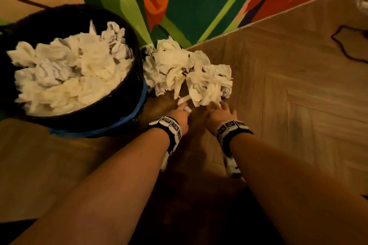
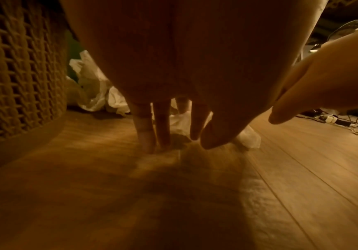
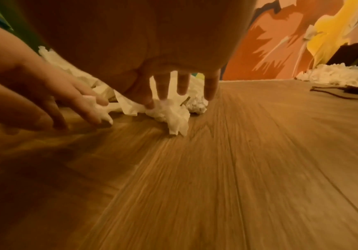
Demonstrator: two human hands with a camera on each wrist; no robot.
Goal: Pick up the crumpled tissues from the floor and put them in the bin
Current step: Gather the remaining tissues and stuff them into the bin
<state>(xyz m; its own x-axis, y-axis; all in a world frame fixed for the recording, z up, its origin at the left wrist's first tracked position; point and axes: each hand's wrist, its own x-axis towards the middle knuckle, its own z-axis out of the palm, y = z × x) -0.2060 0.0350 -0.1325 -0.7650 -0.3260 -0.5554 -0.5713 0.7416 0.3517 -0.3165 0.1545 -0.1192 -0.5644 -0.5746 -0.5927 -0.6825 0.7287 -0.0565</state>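
A dark woven bin stands on the left, heaped to the rim with white crumpled tissues. Just right of it, a pile of crumpled tissues lies on the wood floor against the wall. My left hand reaches to the pile's near edge with straight fingers, which touch a small tissue scrap. My right hand is beside it with its fingers spread. Its thumb and fingertips rest on a crumpled tissue. In the left wrist view the bin wall is close on the left.
A brightly painted wall runs behind the bin and the pile. Another heap of tissues lies far right along the wall. A dark cord loops on the floor at right, and cables with a power strip lie further off.
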